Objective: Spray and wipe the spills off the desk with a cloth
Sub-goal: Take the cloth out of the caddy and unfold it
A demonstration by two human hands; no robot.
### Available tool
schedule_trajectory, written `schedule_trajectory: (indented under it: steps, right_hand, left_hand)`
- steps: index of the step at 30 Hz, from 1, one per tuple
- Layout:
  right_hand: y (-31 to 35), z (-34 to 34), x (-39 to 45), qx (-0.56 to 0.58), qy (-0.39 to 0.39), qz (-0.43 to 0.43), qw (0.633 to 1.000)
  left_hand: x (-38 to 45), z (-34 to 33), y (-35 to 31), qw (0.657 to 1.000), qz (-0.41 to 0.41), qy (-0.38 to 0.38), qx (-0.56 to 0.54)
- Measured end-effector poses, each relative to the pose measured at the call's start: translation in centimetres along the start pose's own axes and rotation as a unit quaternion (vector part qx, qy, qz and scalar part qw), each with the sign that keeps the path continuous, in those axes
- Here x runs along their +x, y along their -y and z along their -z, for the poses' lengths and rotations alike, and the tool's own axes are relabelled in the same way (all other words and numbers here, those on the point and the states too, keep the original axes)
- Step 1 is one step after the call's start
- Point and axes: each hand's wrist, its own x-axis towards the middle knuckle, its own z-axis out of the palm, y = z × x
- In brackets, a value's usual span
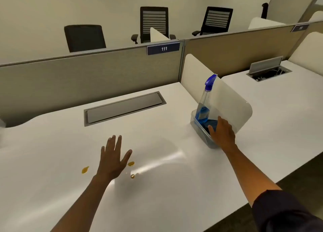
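Observation:
Three small yellow spills lie on the white desk (52, 153): one at the left (85, 170), one by my thumb (131, 163), one smaller below it (132, 176). My left hand (112, 160) hovers flat over them, fingers spread, holding nothing. A clear plastic bin (197, 126) stands at the desk's right side against the divider. In it are a spray bottle (205, 102) with a blue trigger head and blue liquid, and a dark blue cloth (212, 122). My right hand (222, 132) reaches into the bin over the cloth; whether it grips it is unclear.
A white curved divider (227, 98) separates this desk from the neighbouring one. A closed grey cable hatch (125, 106) is set into the desk ahead. A beige partition (87, 70) labelled 111 runs along the back. Black office chairs (84, 37) stand beyond it.

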Motion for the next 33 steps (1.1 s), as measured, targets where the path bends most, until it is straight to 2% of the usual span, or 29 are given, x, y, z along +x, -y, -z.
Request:
schedule_trajectory:
  steps: [10, 13, 20, 25, 33]
  right_hand:
    - [-2.2, -1.2, 4.9, 0.014, 0.164, -0.030, 0.986]
    - [-2.4, -1.8, 5.8, -0.015, 0.206, -0.034, 0.978]
    - [-2.4, -3.1, 7.1, -0.062, 0.234, -0.060, 0.968]
    - [-1.8, -4.2, 7.2, -0.103, 0.231, -0.084, 0.964]
    - [-1.6, -5.4, 8.2, -0.096, 0.225, -0.089, 0.966]
  left_hand:
    - [2.9, -2.3, -4.5, 0.995, -0.058, 0.001, 0.078]
    - [4.0, -3.3, -5.8, 0.994, -0.070, 0.009, 0.078]
    - [6.6, -6.7, -10.7, 0.993, -0.101, 0.048, 0.045]
    - [8.0, -9.0, -13.9, 0.987, -0.133, 0.064, 0.063]
    - [9.1, -12.3, -16.2, 0.975, -0.159, 0.122, 0.097]
